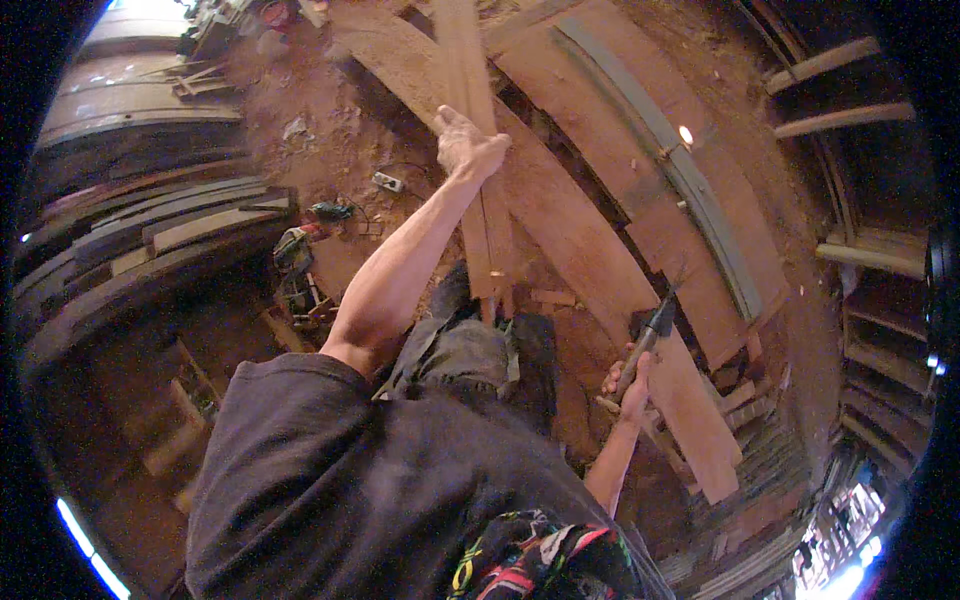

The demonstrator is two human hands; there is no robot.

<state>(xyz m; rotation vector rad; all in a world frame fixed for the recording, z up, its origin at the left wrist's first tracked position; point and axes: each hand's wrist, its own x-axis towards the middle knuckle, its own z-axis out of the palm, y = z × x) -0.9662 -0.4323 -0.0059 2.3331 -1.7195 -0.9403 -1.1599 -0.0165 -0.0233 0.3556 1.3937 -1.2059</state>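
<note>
In the head view, the left hand point(470, 150) lies across a plank point(464, 55) that rises from between the person's legs; blur hides whether its fingers clench the edges or merely press. The right hand point(634, 385) has its fingers wrapped round a dark, pointed tool point(657, 318), well apart from the plank and over a wide board point(580, 235). A dark line runs down the plank below the left hand, perhaps a gap or a mark. How much is done or left cannot be told.
</note>
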